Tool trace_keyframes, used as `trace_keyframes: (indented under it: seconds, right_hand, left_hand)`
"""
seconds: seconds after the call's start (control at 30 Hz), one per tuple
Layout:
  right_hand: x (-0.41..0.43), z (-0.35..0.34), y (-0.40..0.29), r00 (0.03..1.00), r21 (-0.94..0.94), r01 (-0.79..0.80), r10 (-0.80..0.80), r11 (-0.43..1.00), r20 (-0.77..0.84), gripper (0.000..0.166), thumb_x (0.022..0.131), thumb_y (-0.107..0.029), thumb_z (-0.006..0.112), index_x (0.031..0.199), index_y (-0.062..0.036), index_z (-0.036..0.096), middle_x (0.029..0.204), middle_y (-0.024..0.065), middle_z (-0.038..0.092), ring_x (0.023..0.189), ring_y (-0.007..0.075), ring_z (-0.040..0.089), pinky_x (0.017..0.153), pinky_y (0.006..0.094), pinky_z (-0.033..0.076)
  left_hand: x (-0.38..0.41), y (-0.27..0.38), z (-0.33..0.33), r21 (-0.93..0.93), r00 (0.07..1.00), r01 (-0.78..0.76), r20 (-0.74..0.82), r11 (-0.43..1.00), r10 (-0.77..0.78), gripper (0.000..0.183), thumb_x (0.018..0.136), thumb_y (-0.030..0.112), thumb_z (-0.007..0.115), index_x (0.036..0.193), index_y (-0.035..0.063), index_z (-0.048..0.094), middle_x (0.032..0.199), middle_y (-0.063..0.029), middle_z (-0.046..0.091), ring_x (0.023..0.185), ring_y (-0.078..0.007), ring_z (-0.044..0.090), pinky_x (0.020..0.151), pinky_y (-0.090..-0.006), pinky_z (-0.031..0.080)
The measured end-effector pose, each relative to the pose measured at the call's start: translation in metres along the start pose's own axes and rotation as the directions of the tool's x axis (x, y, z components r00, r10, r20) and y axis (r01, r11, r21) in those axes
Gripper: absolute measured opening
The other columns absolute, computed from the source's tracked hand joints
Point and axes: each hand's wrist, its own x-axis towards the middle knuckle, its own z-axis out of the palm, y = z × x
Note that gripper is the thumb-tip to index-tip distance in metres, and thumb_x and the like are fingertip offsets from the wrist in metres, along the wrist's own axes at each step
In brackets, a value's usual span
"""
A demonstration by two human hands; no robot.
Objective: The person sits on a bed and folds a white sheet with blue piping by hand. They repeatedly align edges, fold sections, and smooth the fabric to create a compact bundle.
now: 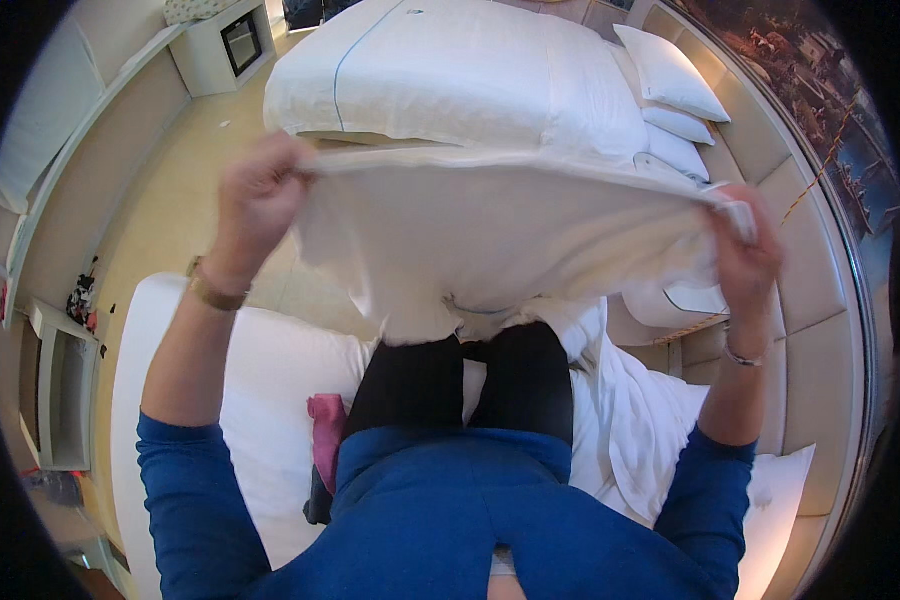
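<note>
A white cloth, likely bed linen [487, 217], is stretched in the air between my two hands. My left hand [264, 187] is shut on its upper left edge, and my right hand [746, 232] grips the opposite edge near the headboard; both are blurred. The cloth sags in the middle, and its lower folds hang in front of my black trousers. More bunched white fabric [630, 420] lies to the right of my legs on the near bed [270, 352]. A pink cloth [328, 427] hangs at my left hip.
A made bed [450, 75] with white bedding and stacked pillows [675, 75] stands ahead. Padded headboard panels [814, 285] run along the right wall. A white nightstand [660, 311] sits between the beds. At left are a wall ledge [82, 142] and an open cabinet [67, 390].
</note>
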Motion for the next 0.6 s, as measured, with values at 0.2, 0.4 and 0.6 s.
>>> trace_keyframes:
  seconds: [0.2, 0.4, 0.6]
  right_hand:
    - [-0.041, 0.011, -0.007, 0.839, -0.040, 0.089, -0.053, 0.995, 0.542, 0.012, 0.077, -0.006, 0.072, 0.086, -0.0043, 0.064, 0.076, 0.0139, 0.064, 0.067, 0.0276, 0.062, 0.063, 0.0342, 0.049]
    - [-0.013, 0.029, 0.031, 0.959, -0.116, 0.031, 0.004, 0.993, 0.284, 0.020, 0.080, -0.013, 0.074, 0.094, -0.0023, 0.065, 0.078, 0.0156, 0.065, 0.066, 0.0307, 0.062, 0.061, 0.0375, 0.048]
    - [-0.048, -0.035, -0.022, 0.998, 0.174, 0.047, -0.054, 0.984, 0.035, 0.031, 0.084, -0.014, 0.069, 0.111, 0.0001, 0.062, 0.103, 0.0155, 0.066, 0.095, 0.0275, 0.066, 0.081, 0.0401, 0.056]
  left_hand:
    - [-0.100, -0.036, 0.027, 0.165, 0.958, -0.009, 0.283, 0.986, -0.039, 0.022, 0.058, -0.014, 0.058, 0.073, 0.0021, 0.061, 0.071, -0.0129, 0.055, 0.073, -0.0314, 0.055, 0.065, -0.0378, 0.045]
    - [-0.033, -0.047, 0.048, 0.281, 0.997, 0.036, 0.049, 0.959, -0.052, 0.004, 0.072, -0.002, 0.059, 0.070, 0.0015, 0.058, 0.071, -0.0160, 0.058, 0.068, -0.0343, 0.056, 0.061, -0.0400, 0.046]
    - [0.011, 0.032, 0.048, 0.132, 0.871, -0.436, -0.189, 0.890, 0.454, 0.008, 0.071, -0.005, 0.063, 0.076, 0.0011, 0.063, 0.073, -0.0160, 0.058, 0.067, -0.0315, 0.058, 0.062, -0.0390, 0.048]
